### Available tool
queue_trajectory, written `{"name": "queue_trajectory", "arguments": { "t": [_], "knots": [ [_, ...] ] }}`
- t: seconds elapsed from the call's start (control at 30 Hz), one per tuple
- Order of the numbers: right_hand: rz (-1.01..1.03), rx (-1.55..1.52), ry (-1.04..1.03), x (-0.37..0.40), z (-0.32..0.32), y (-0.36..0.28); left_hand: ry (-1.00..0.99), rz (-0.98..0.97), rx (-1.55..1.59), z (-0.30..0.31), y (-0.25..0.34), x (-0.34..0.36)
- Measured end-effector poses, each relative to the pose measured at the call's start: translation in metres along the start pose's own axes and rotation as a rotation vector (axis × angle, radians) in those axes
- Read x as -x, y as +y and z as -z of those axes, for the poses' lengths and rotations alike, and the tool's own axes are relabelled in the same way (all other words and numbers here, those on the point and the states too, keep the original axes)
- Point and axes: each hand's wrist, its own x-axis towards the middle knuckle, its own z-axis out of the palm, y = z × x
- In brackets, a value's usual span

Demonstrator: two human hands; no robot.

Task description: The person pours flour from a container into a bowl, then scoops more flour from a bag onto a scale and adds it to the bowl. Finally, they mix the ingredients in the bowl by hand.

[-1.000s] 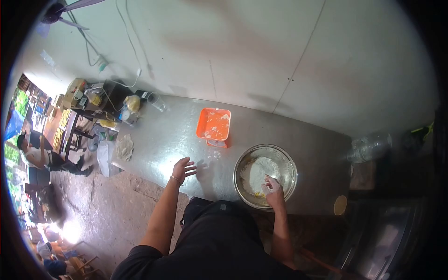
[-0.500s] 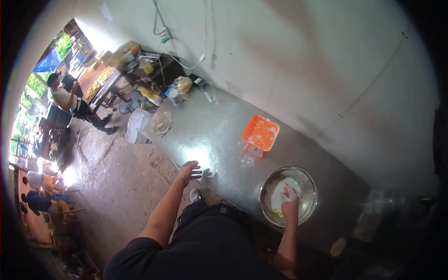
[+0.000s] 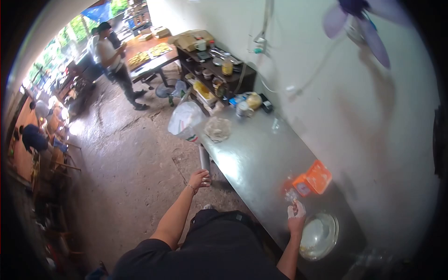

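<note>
While our left hand (image 3: 199, 178) hangs loosely curled and empty just off the counter (image 3: 254, 154) edge, above the floor, our right hand (image 3: 296, 215) is raised over the counter with its floury fingers bunched; we cannot tell whether they pinch anything. The orange scale (image 3: 313, 179) stands just beyond it, and the steel bowl (image 3: 330, 226) sits close on its right. Half a second ago our left hand was spread, and our right was down inside the bowl.

Glossy metal bowl (image 3: 319, 235) on a smooth steel table (image 3: 254, 161); orange plastic scale (image 3: 313, 179).
</note>
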Motion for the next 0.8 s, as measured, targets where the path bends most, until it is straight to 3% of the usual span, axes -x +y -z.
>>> {"name": "queue_trajectory", "arguments": {
  "t": [0.23, 0.43, 0.8],
  "knots": [
    [0.114, 0.017, -0.196, -0.032, -0.117, -0.098, 0.215, -0.009, 0.116, 0.157, 0.016, 0.022],
    [0.134, -0.001, -0.4, -0.07, -0.188, -0.166, 0.413, -0.015, 0.3, 0.252, -0.001, 0.049],
    [0.233, 0.013, -0.598, -0.169, -0.285, -0.224, 0.58, 0.071, 0.448, 0.259, 0.005, 0.026]
  ]
}}
